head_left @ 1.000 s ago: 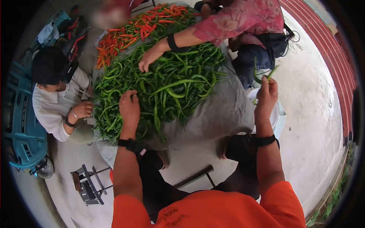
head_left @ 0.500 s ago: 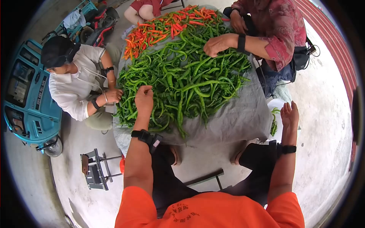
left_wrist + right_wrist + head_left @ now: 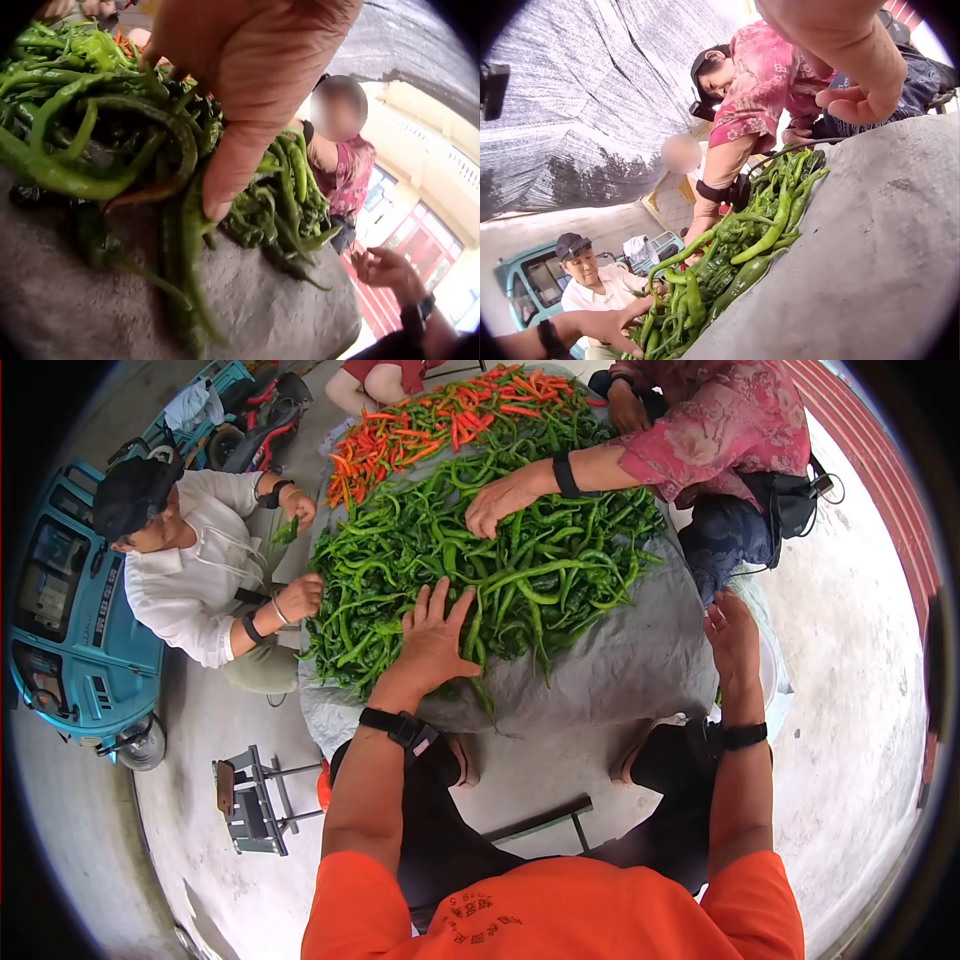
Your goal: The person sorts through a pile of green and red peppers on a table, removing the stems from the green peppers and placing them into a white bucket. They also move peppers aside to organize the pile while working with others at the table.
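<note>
- Left grip [image 3: 430, 645] wide, fingers splayed, palm down over the near side of the green pepper heap [image 3: 375, 595]; nothing held that I can see.
- Right grip [image 3: 735, 640] half-curled, just off the tabletop's [image 3: 590, 680] right edge, by a white container [image 3: 773, 660]. No pepper visible in it (fingertips partly hidden).
- Key relation: a single long pepper [image 3: 196, 259] lies right at the left thumb, which looks to be touching it.
- Its long axis runs from the heap toward the wearer, its lower end out on the grey cover, so a pinch should go across it, thumb against fingers.
- Left is clearly the nearer hand; right is well apart, with bare cover between.
- Watch: another person's hand [image 3: 500, 505] is over the same heap, just beyond the left fingers. Clash possible if left reaches deeper, I'd judge.
</note>
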Demonstrator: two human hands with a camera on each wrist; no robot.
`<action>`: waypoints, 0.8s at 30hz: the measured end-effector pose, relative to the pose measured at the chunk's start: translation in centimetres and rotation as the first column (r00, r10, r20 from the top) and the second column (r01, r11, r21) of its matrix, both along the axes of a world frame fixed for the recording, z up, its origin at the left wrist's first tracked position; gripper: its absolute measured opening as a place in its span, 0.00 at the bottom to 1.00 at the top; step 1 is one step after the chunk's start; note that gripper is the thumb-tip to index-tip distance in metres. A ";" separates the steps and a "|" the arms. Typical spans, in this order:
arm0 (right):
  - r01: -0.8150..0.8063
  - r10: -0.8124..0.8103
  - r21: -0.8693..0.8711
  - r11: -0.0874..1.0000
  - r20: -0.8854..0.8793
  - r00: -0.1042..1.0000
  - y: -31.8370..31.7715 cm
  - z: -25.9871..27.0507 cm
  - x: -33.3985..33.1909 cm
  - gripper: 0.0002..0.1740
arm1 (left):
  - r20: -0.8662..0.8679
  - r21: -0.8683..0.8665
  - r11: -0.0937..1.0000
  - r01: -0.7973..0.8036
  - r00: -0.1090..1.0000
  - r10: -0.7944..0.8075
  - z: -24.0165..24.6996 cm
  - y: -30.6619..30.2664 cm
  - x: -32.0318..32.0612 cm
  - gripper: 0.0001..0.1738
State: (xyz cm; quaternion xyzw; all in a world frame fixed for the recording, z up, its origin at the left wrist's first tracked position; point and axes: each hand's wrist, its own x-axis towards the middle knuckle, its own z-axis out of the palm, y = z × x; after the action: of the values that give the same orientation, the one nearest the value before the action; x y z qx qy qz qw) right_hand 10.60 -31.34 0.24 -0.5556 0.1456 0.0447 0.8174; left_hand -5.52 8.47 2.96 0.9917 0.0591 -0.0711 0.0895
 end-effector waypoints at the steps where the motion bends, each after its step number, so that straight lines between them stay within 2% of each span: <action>1: -0.018 0.018 0.008 1.000 -0.007 1.000 0.0 -0.2 0.0 0.23 | 0.016 -0.031 1.000 0.006 1.000 -0.006 0.1 0.7 -0.1 0.58; 4: -0.041 0.041 -0.004 0.999 -0.031 0.999 0.1 -0.1 -0.4 0.23 | -0.010 -0.087 0.993 -0.076 0.997 0.075 0.1 1.9 0.0 0.47; 5: -0.048 0.048 -0.012 0.999 -0.040 0.998 0.3 0.2 -0.5 0.22 | 0.060 -0.140 0.987 -0.079 0.994 0.089 -0.5 2.5 0.0 0.35; 8: -0.067 0.063 -0.066 0.996 -0.069 0.996 0.8 0.7 -0.9 0.22 | 0.120 -0.093 0.988 -0.122 0.984 0.133 -1.1 3.0 0.6 0.30; 9: -0.079 0.075 -0.061 0.995 -0.067 0.995 0.8 0.8 -0.9 0.22 | 0.175 -0.085 0.984 -0.155 0.970 0.168 -1.3 2.6 0.8 0.25; 15: -0.111 0.109 -0.033 0.993 -0.057 0.992 0.7 0.8 -0.9 0.20 | 0.302 -0.111 0.977 -0.183 0.930 0.209 -2.7 3.7 1.9 0.21; 18: -0.117 0.114 -0.045 0.992 -0.063 0.991 0.9 1.0 -1.0 0.19 | 0.280 -0.117 0.962 -0.246 0.921 0.270 -2.0 3.4 2.4 0.22; 21: -0.124 0.121 -0.048 0.991 -0.065 0.991 0.7 0.9 -0.8 0.19 | 0.370 -0.073 0.929 -0.364 0.855 0.364 -1.8 3.4 3.0 0.23; 24: -0.119 0.117 -0.034 0.992 -0.064 0.991 0.2 0.5 -0.6 0.19 | 0.561 -0.153 0.880 -0.449 0.694 0.451 -1.7 5.0 3.6 0.20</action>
State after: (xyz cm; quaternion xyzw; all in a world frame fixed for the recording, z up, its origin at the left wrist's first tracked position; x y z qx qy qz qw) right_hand 10.03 -31.14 0.77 -0.5768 0.1388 0.1074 0.7978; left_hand -1.95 13.51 1.24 0.9198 0.2694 0.2588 0.1196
